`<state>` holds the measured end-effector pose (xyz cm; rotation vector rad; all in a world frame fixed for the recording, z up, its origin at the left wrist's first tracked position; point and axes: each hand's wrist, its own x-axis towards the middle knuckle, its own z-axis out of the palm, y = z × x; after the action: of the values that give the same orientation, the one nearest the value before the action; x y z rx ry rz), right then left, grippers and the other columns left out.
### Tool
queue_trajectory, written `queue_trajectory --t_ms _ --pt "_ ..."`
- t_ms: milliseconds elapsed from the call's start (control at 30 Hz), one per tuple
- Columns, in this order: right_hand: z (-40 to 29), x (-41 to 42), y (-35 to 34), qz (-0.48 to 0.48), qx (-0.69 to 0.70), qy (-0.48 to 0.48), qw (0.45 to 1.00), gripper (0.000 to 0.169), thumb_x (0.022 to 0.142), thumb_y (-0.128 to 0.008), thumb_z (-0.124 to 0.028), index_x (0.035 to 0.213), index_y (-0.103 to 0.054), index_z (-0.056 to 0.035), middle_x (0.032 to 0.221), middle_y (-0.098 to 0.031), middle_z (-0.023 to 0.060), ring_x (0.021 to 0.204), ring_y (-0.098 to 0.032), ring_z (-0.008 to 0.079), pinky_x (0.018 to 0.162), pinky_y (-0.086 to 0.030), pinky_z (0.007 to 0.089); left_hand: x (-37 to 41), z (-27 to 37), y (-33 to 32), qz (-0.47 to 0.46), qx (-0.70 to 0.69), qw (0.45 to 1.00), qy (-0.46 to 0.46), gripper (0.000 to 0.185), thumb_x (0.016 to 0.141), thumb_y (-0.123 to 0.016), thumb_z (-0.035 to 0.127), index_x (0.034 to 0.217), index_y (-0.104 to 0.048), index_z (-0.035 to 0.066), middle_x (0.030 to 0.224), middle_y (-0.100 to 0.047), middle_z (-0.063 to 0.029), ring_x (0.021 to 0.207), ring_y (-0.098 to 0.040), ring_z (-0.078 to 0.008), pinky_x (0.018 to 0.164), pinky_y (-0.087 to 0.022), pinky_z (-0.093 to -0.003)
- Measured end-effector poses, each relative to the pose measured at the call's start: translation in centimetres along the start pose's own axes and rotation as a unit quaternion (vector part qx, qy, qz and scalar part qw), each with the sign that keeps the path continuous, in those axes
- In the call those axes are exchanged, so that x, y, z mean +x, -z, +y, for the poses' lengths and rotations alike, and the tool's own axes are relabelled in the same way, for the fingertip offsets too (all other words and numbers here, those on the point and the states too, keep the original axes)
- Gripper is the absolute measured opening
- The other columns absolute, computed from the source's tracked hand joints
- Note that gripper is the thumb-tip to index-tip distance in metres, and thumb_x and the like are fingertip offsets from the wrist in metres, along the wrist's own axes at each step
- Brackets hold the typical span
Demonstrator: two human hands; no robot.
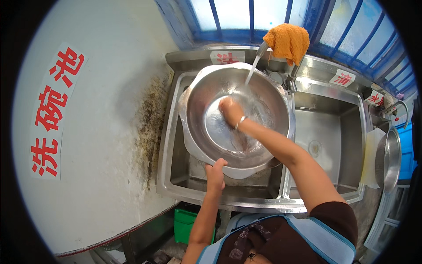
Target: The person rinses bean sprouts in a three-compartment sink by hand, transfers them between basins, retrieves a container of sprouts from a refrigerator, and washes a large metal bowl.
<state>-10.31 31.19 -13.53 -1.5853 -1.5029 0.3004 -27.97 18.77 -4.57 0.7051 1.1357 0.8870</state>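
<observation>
A large stainless steel basin (197, 132) with a scalloped rim rests over the left sink bowl (179, 165). My left hand (216, 175) grips its near rim, thumb on top. Inside the basin, my right hand (231, 111) is close to the bottom with its fingers curled and blurred; whether it holds anything is hidden. A bangle circles that wrist. Water runs from the faucet (262, 49) into the basin, and shallow water ripples over the bottom. An orange cloth (288, 41) hangs over the faucet's neck.
To the right is a second sink bowl (321, 132) with a drain. Beyond it a metal colander (390, 160) stands on edge beside another tap (404, 109). A stained white wall (108, 132) borders the left. Below sits a green bin (184, 226). Barred windows (250, 16) line the back.
</observation>
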Motion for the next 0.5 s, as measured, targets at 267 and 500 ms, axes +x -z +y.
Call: queue_trajectory --t_ms 267,500 --pt "-0.9 -1.8 -1.0 -0.066 -0.011 0.035 0.997 0.009 0.080 -0.046 -0.012 0.075 -0.048 -0.0052 0.076 -0.050 0.0127 0.074 -0.052 0.0277 0.064 -0.042 0.0366 -0.1 -0.5 -0.3 -0.005 0.024 0.999 -0.024 0.038 0.061 -0.051 -0.001 0.099 -0.047 -0.003 0.091 -0.049 -0.0057 0.081 -0.048 -0.0155 0.072 -0.039 -0.0262" --pt "0.5 -3.4 9.0 -0.490 -0.291 0.051 0.820 0.015 0.071 -0.058 -0.009 0.085 -0.053 -0.0090 0.092 -0.054 0.0096 0.089 -0.051 0.0307 0.075 -0.042 0.0372 1.4 -0.4 3.9 0.050 -0.006 0.999 0.007 0.040 0.061 -0.050 -0.002 0.101 -0.047 -0.005 0.094 -0.051 -0.0086 0.086 -0.049 -0.0193 0.075 -0.040 -0.0279"
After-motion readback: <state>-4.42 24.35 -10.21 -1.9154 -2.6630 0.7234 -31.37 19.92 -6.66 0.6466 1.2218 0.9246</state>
